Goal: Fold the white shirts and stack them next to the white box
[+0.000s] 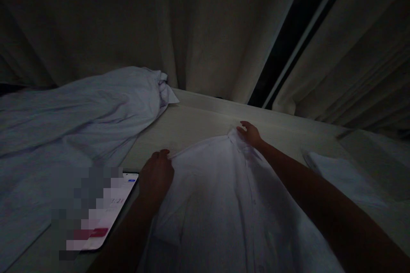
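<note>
A white button-front shirt (211, 187) lies spread before me on the pale tabletop, its button placket running toward my body. At its far left corner, the curled fingers of my left hand (156, 175) are closed on the shirt's edge. My right hand (250, 134) rests at the far edge near the top of the placket, fingers apart and touching the cloth. Left of my left wrist is a phone (110, 215) with its screen lit, partly covered by a blurred patch. The lower end of the shirt runs out of view.
Another pale garment (96, 111) lies rumpled along the left side. To the right are a folded white item in clear plastic (342, 175) and a flat grey item (378, 162). Beige curtains (205, 30) hang behind the table (198, 115), with a dark gap between them. The light is dim.
</note>
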`<state>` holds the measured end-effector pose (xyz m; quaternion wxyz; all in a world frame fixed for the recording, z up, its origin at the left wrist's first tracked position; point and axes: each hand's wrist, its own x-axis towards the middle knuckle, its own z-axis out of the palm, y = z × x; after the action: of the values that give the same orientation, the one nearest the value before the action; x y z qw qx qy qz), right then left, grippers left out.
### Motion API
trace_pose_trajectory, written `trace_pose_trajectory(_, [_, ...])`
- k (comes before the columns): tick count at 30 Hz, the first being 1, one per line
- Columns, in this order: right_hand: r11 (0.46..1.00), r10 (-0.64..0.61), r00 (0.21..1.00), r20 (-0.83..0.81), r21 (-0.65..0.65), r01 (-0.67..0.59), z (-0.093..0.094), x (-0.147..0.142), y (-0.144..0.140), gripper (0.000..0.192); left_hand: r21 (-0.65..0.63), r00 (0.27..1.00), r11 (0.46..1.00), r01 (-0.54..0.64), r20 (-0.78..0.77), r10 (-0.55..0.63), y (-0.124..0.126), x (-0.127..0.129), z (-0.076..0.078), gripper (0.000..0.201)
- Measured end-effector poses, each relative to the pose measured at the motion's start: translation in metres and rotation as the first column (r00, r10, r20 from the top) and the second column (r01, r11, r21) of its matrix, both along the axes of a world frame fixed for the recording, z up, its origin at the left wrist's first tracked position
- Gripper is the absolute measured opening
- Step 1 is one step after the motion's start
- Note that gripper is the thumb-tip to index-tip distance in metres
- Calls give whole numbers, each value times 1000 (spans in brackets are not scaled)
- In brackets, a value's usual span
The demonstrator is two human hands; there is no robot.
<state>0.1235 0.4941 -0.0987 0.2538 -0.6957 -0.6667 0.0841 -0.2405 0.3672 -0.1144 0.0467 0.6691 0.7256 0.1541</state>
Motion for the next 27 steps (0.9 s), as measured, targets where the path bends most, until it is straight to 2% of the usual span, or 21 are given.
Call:
trace_pose_trajectory(3, [996,-50,999,-4,69,50,14,45,-54,48,215,995,972,94,22,-101,-12,17,10,42])
trace_pose_trajectory(5, [986,-129,991,19,106,127,13,79,-105,49,249,964,940,232,67,-256,-23,42,14,43])
trace_pose_trajectory(8, [963,-267,956,125,63,261,-4,123,-180,54,120,847,851,511,99,-523,-39,89,9,50])
trace_pose_trajectory(9, [947,-321,935,155,39,318,-11,134,-200,55,57,814,819,570,92,-573,-43,102,5,53])
trace_pose_trajectory(11, [908,-406,892,200,-17,418,-22,149,-228,58,-58,792,790,610,46,-609,-48,116,-6,60])
trace_pose_trajectory(13, [880,-442,870,218,-84,468,-29,158,-242,58,-155,800,791,592,-10,-600,-49,114,-14,62])
trace_pose_trajectory(15, [875,-417,886,203,-172,452,-29,162,-247,50,-248,809,793,556,-56,-585,-45,101,-14,64])
trace_pose_trajectory(17, [884,-366,918,150,-254,393,-25,164,-250,38,-352,809,780,518,-96,-581,-36,91,-2,65])
trace_pose_trajectory(19, [895,-329,942,69,-294,334,-20,166,-255,31,-354,788,771,530,-132,-602,-21,98,19,59])
trace_pose_trajectory(21, [915,-305,952,-14,-281,289,-14,171,-261,29,-244,752,762,599,-154,-641,1,128,41,53])
trace_pose_trajectory(23, [933,-277,957,-88,-261,246,-9,179,-268,29,-145,719,737,660,-163,-675,28,176,57,51])
trace_pose_trajectory(25, [935,-269,951,-149,-276,222,-5,192,-274,25,-148,675,696,702,-174,-717,56,232,62,50])
trace_pose_trajectory(27, [925,-266,943,-199,-328,192,-2,204,-278,18,-180,612,637,749,-179,-770,83,283,56,50])
